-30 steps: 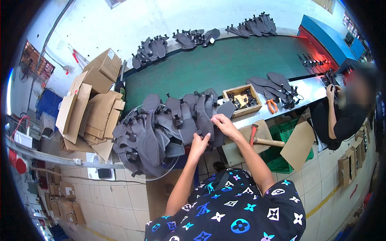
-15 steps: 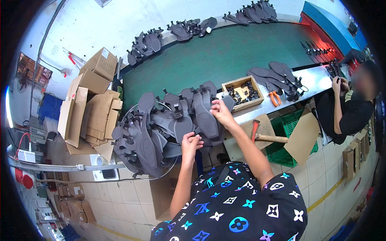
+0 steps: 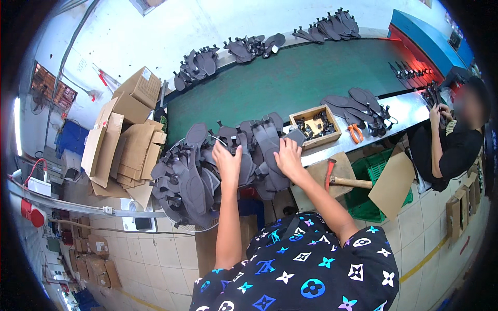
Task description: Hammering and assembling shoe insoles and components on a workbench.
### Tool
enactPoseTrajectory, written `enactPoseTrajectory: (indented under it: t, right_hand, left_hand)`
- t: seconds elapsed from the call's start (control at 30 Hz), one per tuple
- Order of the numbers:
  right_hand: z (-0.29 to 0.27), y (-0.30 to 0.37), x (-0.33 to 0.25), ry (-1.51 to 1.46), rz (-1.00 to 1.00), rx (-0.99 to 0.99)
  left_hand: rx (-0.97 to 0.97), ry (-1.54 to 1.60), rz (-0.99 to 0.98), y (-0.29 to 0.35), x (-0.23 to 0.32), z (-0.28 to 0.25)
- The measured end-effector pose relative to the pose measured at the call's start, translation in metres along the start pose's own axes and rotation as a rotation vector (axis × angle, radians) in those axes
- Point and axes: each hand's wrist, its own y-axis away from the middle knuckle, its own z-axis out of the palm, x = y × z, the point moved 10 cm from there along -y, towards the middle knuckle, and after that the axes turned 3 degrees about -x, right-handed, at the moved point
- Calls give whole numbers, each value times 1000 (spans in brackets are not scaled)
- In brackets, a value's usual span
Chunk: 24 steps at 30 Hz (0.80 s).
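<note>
A heap of dark grey sandal soles with straps lies in a round wire-rimmed basket in front of me. My left hand reaches over the right part of the heap, thumb apart from the fingers; nothing shows in its grasp. More sandals lie at the heap's right side. My right hand is on the right edge of one of their soles, its fingers spread. The undersides of both hands are hidden.
A wooden box of small black parts, orange-handled pliers and a hammer are to the right. Beyond runs a green conveyor belt. Cardboard boxes stand at left. A co-worker sits at far right, holding dark straps.
My left hand has moved up and forward over the heap. The right hand has come down onto a sole's edge, its fingers spreading. The view has shifted slightly.
</note>
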Motion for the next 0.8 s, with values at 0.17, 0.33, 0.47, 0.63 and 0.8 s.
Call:
enactPoseTrajectory:
  t: [0.17,0.33,0.47,0.63,0.8]
  right_hand:
    - [-13,10,-19,52,-112,98]
    - [-55,5,-29,-195,-229,137]
    - [-101,-5,-73,-282,-447,256]
    - [-15,-53,-106,-366,-225,-452]
    - [59,-18,-117,-133,-121,-465]
  left_hand:
    - [-123,58,8,-24,-5,18]
    - [325,145,144,26,20,-84]
    - [274,281,158,15,41,-138]
    - [363,128,351,1,83,-193]
    - [316,1279,-106,-26,9,-145]
